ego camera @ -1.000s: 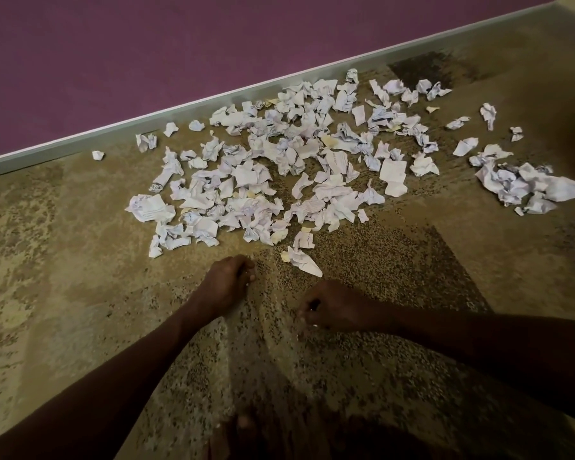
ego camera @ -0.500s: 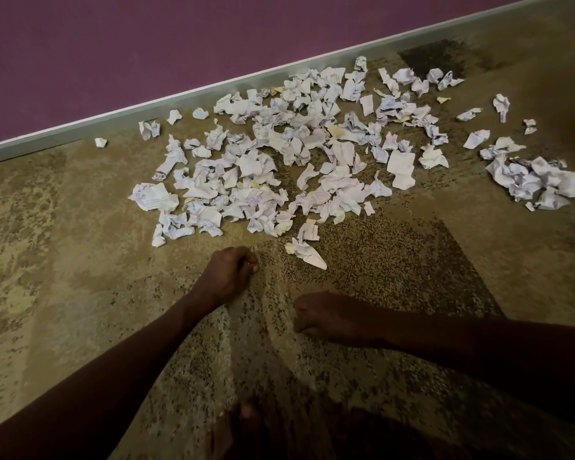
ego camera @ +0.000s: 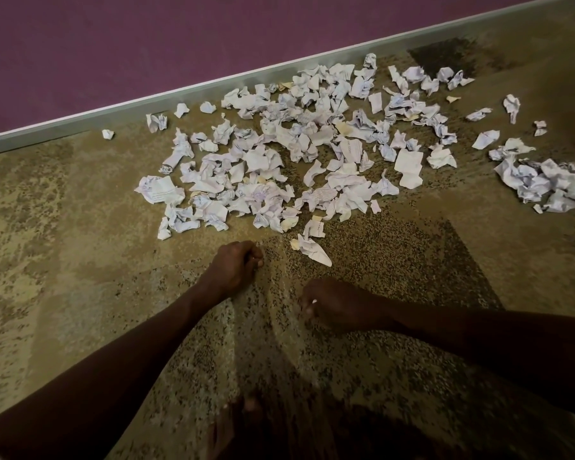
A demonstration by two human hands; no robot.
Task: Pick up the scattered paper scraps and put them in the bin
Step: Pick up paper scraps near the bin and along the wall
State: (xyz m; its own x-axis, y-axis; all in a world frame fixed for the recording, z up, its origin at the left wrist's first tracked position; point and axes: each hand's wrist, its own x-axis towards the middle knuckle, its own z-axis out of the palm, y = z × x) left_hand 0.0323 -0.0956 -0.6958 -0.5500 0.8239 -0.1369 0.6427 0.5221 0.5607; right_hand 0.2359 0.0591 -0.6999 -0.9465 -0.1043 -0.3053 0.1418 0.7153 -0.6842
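Several crumpled white paper scraps (ego camera: 289, 161) lie spread over a mottled tan carpet (ego camera: 63, 260), reaching back to the wall's base strip. A smaller heap of scraps (ego camera: 541, 184) sits at the right edge. The nearest scrap (ego camera: 312, 250) lies just right of my left hand (ego camera: 236, 268), which is a closed fist pressed on the carpet. My right hand (ego camera: 336, 305) is also curled shut on the carpet, nearer to me, with a small white speck at its fingers. The carpet is wrinkled in ridges between the two hands. No bin is in view.
A purple wall (ego camera: 146, 44) with a pale base strip (ego camera: 63, 126) runs diagonally behind the scraps. My bare foot (ego camera: 243, 416) shows in shadow at the bottom centre. Bare carpet lies to the left and in front of the pile.
My left fist has crept slightly toward the pile. The right hand has drawn a little nearer to me. The view has shifted, so the scraps sit higher and further right.
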